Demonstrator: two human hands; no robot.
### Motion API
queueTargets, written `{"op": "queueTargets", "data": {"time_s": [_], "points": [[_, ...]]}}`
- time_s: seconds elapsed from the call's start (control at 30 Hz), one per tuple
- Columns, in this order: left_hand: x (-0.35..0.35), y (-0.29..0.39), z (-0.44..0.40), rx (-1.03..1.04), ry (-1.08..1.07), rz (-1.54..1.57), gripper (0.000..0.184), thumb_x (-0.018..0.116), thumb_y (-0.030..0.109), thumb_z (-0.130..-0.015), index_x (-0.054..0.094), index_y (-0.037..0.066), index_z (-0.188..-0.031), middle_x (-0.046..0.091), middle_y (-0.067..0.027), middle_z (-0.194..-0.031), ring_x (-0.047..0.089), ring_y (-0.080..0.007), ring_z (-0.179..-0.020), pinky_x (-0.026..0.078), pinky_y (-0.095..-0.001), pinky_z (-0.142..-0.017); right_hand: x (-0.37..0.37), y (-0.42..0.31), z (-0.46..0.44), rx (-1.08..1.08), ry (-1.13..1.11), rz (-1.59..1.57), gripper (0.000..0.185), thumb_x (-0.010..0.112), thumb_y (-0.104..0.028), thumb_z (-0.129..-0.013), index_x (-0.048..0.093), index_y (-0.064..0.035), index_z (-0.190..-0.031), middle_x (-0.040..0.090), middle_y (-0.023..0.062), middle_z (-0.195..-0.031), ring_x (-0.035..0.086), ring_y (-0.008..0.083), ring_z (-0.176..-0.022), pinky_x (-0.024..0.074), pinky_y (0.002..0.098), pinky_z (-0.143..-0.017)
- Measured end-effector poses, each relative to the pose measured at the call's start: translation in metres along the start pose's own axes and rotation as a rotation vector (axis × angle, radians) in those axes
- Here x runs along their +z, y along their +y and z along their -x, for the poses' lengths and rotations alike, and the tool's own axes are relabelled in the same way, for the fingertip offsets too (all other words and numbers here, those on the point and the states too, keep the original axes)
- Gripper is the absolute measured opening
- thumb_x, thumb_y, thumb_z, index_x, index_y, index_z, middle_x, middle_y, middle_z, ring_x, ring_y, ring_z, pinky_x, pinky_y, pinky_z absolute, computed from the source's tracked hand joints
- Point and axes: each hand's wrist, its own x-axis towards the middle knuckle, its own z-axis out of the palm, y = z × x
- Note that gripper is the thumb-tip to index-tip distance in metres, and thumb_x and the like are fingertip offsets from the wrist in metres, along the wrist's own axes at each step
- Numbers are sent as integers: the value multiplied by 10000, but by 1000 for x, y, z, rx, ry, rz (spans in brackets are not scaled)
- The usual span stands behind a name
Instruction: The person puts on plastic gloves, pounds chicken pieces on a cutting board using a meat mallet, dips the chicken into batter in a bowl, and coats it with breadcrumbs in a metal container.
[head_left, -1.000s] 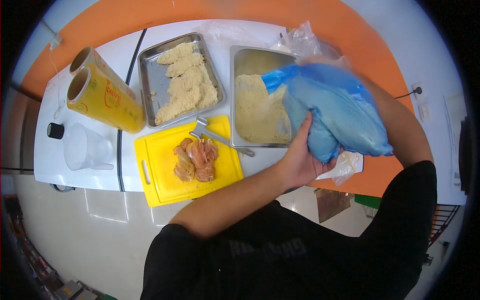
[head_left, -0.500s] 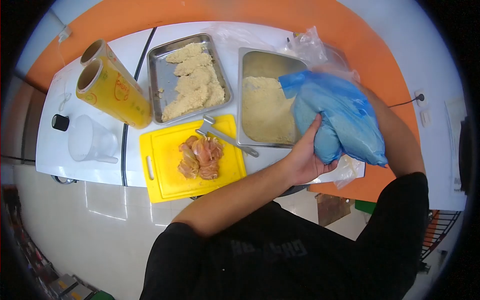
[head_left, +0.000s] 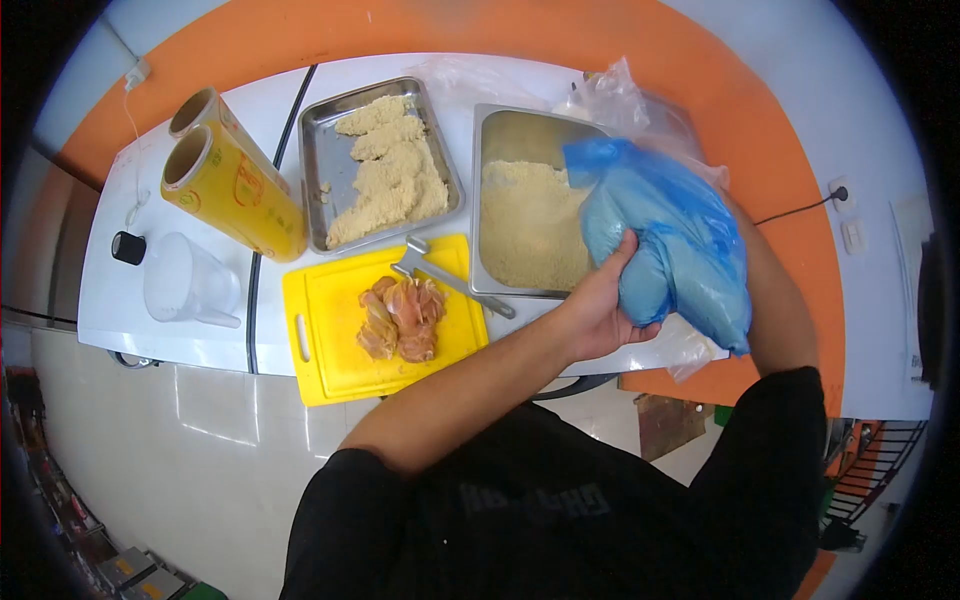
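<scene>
A blue plastic bag (head_left: 680, 240), full and bulging, is held over the right side of a deep steel pan (head_left: 477, 200). My left hand (head_left: 605, 310) grips its lower left bulge, thumb on the near side and fingers beneath. Behind the bag runs my right forearm (head_left: 775, 310); the bag hides that hand and its fingers. Pale breading crumbs (head_left: 535, 225) lie in the pan. Just left of my left forearm, a yellow cutting board (head_left: 335, 370) bears raw meat pieces (head_left: 405, 315) and the head of a metal meat mallet (head_left: 450, 275).
A shallow steel tray (head_left: 330, 130) holds several crumb-coated pieces (head_left: 395, 180). Two upright yellow rolls (head_left: 235, 195), a clear plastic jug (head_left: 190, 285) and a black cylindrical object (head_left: 128, 247) stand at left. Clear plastic bags (head_left: 610, 95) lie behind the pan.
The blue bag has shifted slightly left and its right end hangs lower. My left hand keeps its grip, and my right arm has moved left with the bag.
</scene>
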Motion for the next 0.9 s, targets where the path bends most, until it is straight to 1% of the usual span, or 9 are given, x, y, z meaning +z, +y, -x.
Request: {"op": "queueTargets", "data": {"time_s": [0.17, 0.27, 0.37, 0.47, 0.57, 0.67, 0.77, 0.87, 0.9], "points": [[6, 4, 8, -24, 90, -187, 514, 503, 588, -919, 463, 236, -1291, 556, -9, -1193, 507, -193, -1051, 403, -424, -887, 1, 10, 7, -76, 14, -320, 337, 539, -331, -936, 642, -44, -1080, 641, 65, -1022, 585, 168, -948, 472, 300, -837], [9, 4, 20, -48, 193, -287, 556, 541, 579, -900, 444, 230, -1322, 539, -31, -1234, 493, -220, -1099, 383, -472, -917, -3, 20, 11, -137, 19, -524, 333, 539, -329, -937, 644, -45, -1076, 641, 62, -1023, 584, 165, -949, 469, 296, -837], [9, 7, 35, -44, 302, -423, 626, 583, 581, -870, 423, 222, -1358, 524, -52, -1278, 472, -254, -1164, 354, -520, -949, -4, 32, 19, -182, 155, -566, 328, 539, -326, -937, 646, -47, -1072, 640, 59, -1024, 582, 163, -951, 467, 293, -837], [10, 23, 53, -71, 358, -497, 676, 618, 571, -846, 413, 207, -1378, 517, -64, -1306, 455, -286, -1210, 329, -548, -970, 5, 32, 36, -177, 418, -499, 362, 523, -352, -936, 633, -46, -1095, 632, 73, -1057, 566, 190, -986, 449, 325, -888], [9, 40, 63, -72, 473, -654, 623, 563, 628, -850, 496, 171, -1269, 585, -36, -1170, 528, -174, -1068, 463, -379, -790, 29, 11, 63, -57, 538, -496, 409, 501, -381, -937, 613, -44, -1140, 623, 99, -1111, 550, 222, -1030, 417, 370, -943], [16, 53, 70, -51, 526, -722, 702, 641, 561, -829, 445, 142, -1358, 529, -94, -1297, 493, -282, -1179, 399, -504, -915, 16, 45, 45, -227, 423, -536, 441, 475, -382, -948, 584, -34, -1196, 610, 121, -1172, 541, 246, -1069, 390, 390, -978], [28, 66, 76, -79, 594, -904, 733, 625, 575, -831, 440, 103, -1360, 569, -118, -1232, 547, -265, -1113, 448, -444, -867, 16, 45, 45, -213, 439, -609, 355, 500, -351, -953, 607, -70, -1142, 632, 104, -1081, 582, 197, -982, 467, 363, -915], [27, 79, 79, -53, 559, -1120, 807, 587, 640, -816, 427, 63, -1358, 628, -113, -1113, 622, -205, -968, 532, -350, -747, 20, 38, 49, -270, 423, -680, 420, 435, -362, -967, 584, -32, -1180, 617, 110, -1130, 556, 218, -1040, 420, 387, -936], [29, 84, 80, -29, 569, -1175, 807, 590, 634, -817, 425, 60, -1360, 627, -118, -1121, 628, -208, -964, 539, -346, -729, 23, 33, 53, -325, 421, -675, 409, 434, -354, -970, 588, -34, -1172, 620, 102, -1111, 560, 209, -1023, 427, 380, -923]]}}
